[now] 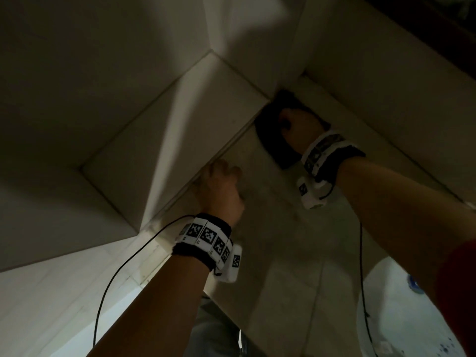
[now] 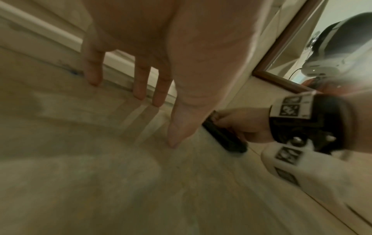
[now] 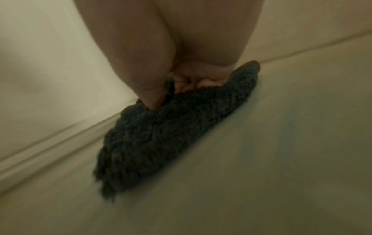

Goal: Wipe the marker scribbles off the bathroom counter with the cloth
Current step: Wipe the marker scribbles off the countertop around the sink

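Note:
A dark fuzzy cloth (image 1: 270, 143) (image 3: 161, 135) lies bunched in the far corner of the pale counter (image 1: 278, 240), where two walls meet. My right hand (image 1: 291, 122) (image 3: 177, 85) grips the cloth from above, fingers curled into it, and presses it onto the counter. My left hand (image 1: 219, 173) (image 2: 156, 111) rests on the counter to the cloth's left, its straight fingertips (image 2: 138, 95) touching the surface by the wall edge. A small faint blue mark (image 2: 72, 73) shows at the wall joint left of those fingers. The light is dim and no other scribbles can be made out.
A white sink basin (image 1: 399, 318) with blue specks sits at the near right. A raised ledge (image 1: 180, 119) runs along the counter's left side. A brown-framed mirror (image 2: 281, 47) stands behind the right hand. Cables hang from both wristbands.

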A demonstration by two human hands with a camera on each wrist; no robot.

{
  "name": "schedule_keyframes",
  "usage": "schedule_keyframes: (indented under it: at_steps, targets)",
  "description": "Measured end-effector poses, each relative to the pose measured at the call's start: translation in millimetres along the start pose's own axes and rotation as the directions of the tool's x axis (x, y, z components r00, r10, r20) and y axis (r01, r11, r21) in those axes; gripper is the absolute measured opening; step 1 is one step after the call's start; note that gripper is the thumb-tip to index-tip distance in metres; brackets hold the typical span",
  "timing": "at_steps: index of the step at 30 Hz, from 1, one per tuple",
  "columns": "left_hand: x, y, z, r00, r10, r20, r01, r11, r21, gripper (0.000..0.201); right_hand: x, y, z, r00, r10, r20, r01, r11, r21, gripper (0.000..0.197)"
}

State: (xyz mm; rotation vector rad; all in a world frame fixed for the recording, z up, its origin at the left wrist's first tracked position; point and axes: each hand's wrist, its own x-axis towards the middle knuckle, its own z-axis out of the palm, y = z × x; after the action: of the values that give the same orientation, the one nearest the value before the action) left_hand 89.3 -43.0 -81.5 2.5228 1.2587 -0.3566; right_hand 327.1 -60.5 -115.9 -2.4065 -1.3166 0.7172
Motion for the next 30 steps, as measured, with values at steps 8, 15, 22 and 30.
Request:
schedule_keyframes:
  at_steps: [8, 15, 22, 30]
  targets:
    - [-1.5, -0.1, 3.0, 1.0, -0.017, -0.012, 0.016, 1.0, -0.025, 0.049, -48.5, -22.9, 32.5, 0.979, -0.185, 0.086, 0.188, 0.981, -0.038, 0.023]
    - [-0.4, -1.6, 3.9, 1.0, 0.011, -0.004, -0.011, 0.999, -0.046, 0.044, 19.7, 23.5, -7.6, 0.985, 0.14, -0.102, -0.139, 0.99, 0.024, 0.032]
    - [0.3, -4.2, 5.8, 1.0, 0.015, -0.017, -0.016, 0.998, -0.057, 0.048, -40.8, -16.4, 25.9, 0.99, -0.123, 0.062, 0.126, 0.991, -0.04, 0.025]
    - [2.4, -7.2, 7.5, 1.0, 0.017, -0.022, -0.02, 0.991, -0.133, 0.029, -118.7, -24.6, 47.2, 0.953, -0.257, 0.159, 0.263, 0.965, -0.015, 0.017]
